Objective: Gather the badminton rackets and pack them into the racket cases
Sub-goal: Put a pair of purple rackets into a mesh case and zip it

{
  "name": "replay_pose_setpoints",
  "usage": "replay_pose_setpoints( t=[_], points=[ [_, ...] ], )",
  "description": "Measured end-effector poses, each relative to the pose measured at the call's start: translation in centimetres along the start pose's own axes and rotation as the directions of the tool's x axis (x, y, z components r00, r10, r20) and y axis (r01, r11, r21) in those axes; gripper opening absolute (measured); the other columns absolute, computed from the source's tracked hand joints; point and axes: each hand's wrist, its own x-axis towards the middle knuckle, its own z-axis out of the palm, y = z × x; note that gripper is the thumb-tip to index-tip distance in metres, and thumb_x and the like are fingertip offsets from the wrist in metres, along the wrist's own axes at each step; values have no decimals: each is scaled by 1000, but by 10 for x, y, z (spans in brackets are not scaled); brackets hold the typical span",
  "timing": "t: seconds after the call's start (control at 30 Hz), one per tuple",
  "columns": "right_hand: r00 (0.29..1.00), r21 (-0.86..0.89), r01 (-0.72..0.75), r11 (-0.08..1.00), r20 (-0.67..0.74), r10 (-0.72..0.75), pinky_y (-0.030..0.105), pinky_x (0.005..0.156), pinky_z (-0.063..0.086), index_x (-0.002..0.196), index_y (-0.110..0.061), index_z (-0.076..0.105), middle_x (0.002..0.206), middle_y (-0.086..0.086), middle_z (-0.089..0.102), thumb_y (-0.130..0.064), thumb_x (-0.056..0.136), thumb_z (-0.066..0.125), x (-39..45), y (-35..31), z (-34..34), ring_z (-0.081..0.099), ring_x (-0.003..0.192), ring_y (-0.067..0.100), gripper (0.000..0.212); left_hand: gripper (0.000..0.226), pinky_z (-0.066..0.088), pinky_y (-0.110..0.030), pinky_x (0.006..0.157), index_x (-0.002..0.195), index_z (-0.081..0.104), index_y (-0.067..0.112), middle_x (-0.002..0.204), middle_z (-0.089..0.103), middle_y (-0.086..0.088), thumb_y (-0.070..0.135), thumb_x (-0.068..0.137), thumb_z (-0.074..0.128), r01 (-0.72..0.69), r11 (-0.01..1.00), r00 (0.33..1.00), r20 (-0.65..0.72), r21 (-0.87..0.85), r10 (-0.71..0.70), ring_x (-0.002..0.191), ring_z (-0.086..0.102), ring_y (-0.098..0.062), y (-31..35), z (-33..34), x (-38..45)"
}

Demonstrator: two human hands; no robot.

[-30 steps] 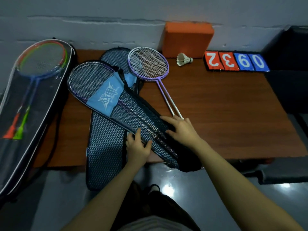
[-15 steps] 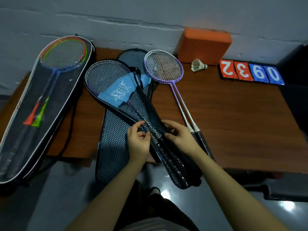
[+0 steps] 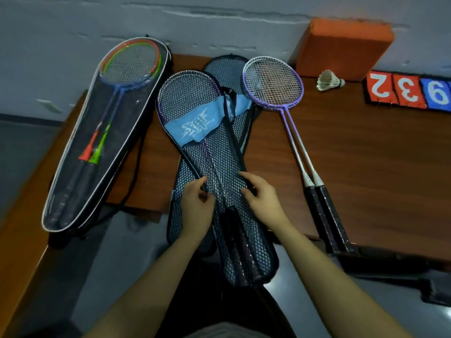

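Left hand (image 3: 197, 203) and right hand (image 3: 262, 198) pinching opposite edges of mesh racket case (image 3: 214, 167) at table's (image 3: 366, 167) near edge (rackets inside, handle end overhanging), second mesh case (image 3: 185, 215) beneath, purple rackets (image 3: 290, 118) loose just right, clear-fronted case (image 3: 102, 142) far left.

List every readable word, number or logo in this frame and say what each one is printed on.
"2", "3", "9": white digits seen upside down on the number cards at the table's far right, two orange, one blue; the row runs out of frame.
White stylised logo on the blue panel of the mesh racket case: not legible as characters.
Nothing readable on the clear racket case, the loose purple rackets or the orange block.
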Motion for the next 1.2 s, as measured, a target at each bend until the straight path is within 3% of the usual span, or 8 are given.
replay_pose_setpoints(
  t=[0.13,0.23,0.37,0.5,0.63,0.9,1.03,1.2],
  points=[
    [999,-37,-35,999,-40,34,24,99,38,131,-19,51,124,3,56,-8,89,56,2,-5,12,50,117,16,44,59,22,-12,96,137,34,11,135,30,-6,16,86,63,-23,999,994,105,45,18,123,33,-13,-9,5,3],
    [998,-104,-35,994,-61,29,30,97,42,132,-20,50,119,2,57,-9,88,59,8,-12,17,52,114,17,46,62,18,-11,99,142,27,13,144,23,-5,10,88,59,-4,1000,995,104,-7,4,133,27,-17,-6,8,2],
    [989,-236,43,971,-130,-75,31,83,47,132,-19,49,109,-3,57,-10,90,56,8,-25,25,53,97,8,44,54,13,-1,95,141,31,15,146,26,-6,8,92,51,-69,996,993,95,-49,73,133,27,-15,-5,-5,4],
    [965,-249,109,962,-207,-163,14,72,35,134,-14,47,110,-2,55,-9,92,53,2,-51,44,44,84,-4,43,44,42,-35,101,132,45,20,134,41,5,9,90,55,-150,978,988,26,-146,155,121,45,-17,-12,-39,16],
    [921,-251,135,958,-325,-215,15,74,37,134,-10,47,110,3,57,-9,93,52,1,-84,67,50,87,5,41,39,49,-48,90,123,52,14,124,49,3,1,87,56,-321,923,947,-41,-212,320,115,52,-22,-17,-74,30],
    [777,-286,102,953,-575,-256,12,85,39,128,-5,52,109,6,60,-7,91,52,-11,-130,103,55,99,10,38,42,49,-47,90,120,55,23,123,52,12,-1,85,57,-429,840,883,41,-331,468,118,50,-10,-11,-126,53],
    [721,-307,104,946,-632,-284,8,86,37,127,-2,52,110,8,60,-6,91,52,-12,-151,113,54,101,10,37,42,50,-48,88,121,55,22,119,45,30,-1,85,57,-482,796,843,55,-366,536,117,51,-8,-4,-147,66],
    [681,-324,123,938,-660,-317,12,86,38,125,-1,52,110,12,60,-6,90,51,10,-181,131,53,102,13,36,41,52,-49,83,122,55,22,115,54,18,2,85,58,-534,770,816,28,-350,578,101,61,-22,0,-181,97]
  ],
)
